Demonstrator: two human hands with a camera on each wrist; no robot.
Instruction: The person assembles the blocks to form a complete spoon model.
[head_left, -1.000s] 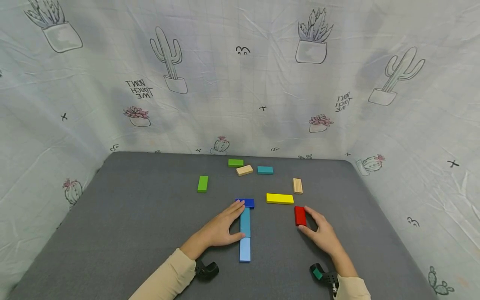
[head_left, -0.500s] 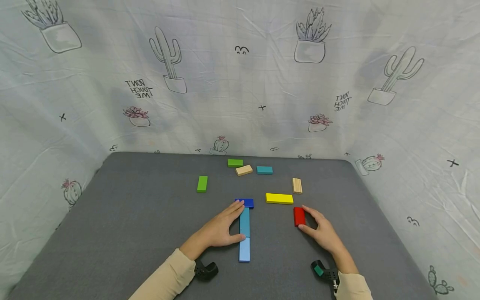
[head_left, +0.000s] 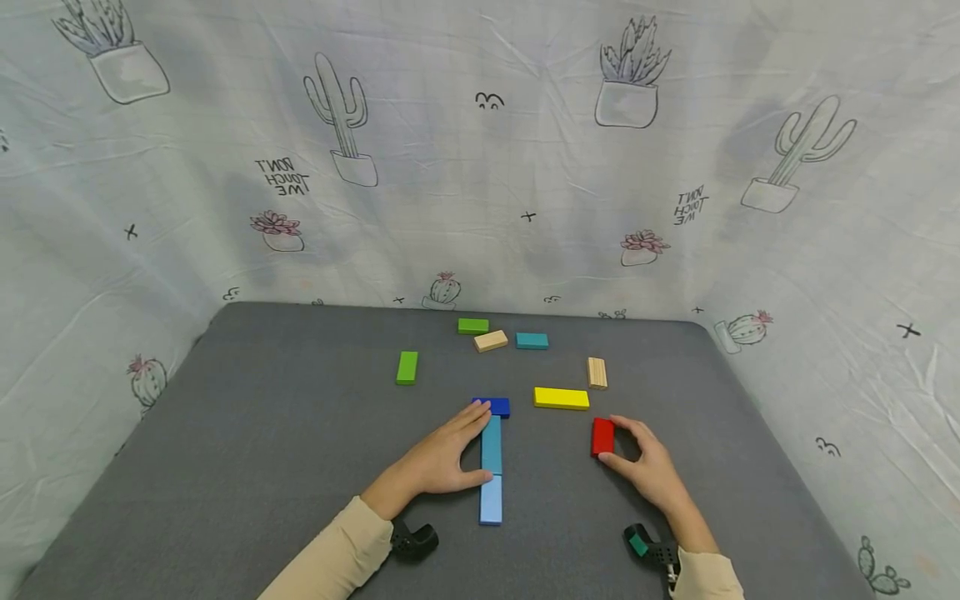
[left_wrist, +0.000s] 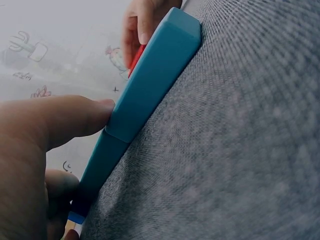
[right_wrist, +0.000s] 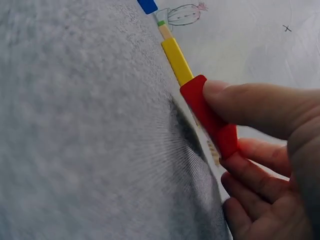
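My left hand (head_left: 442,458) lies over a column of flat blocks, its fingers extended. Its fingertips touch the dark blue block (head_left: 500,407) at the far end. The thumb presses where the middle blue block (head_left: 491,442) meets the light blue block (head_left: 491,502), as the left wrist view also shows. Those two blocks run end to end towards me, with the dark blue one crosswise above them. On the right, my right hand (head_left: 648,467) pinches a red block (right_wrist: 207,112) by its two ends, between thumb and fingertips, close over the grey table.
A yellow block (head_left: 561,398) lies between the column and the red block. Farther back are two green blocks, one standing apart (head_left: 407,367), two pale wooden blocks, one at right (head_left: 597,372), and a teal block (head_left: 532,341). A printed cloth (head_left: 450,167) hangs behind the table.
The red block in my right hand has shifted slightly towards me, away from the yellow block. My left hand and the blue column stay in place.
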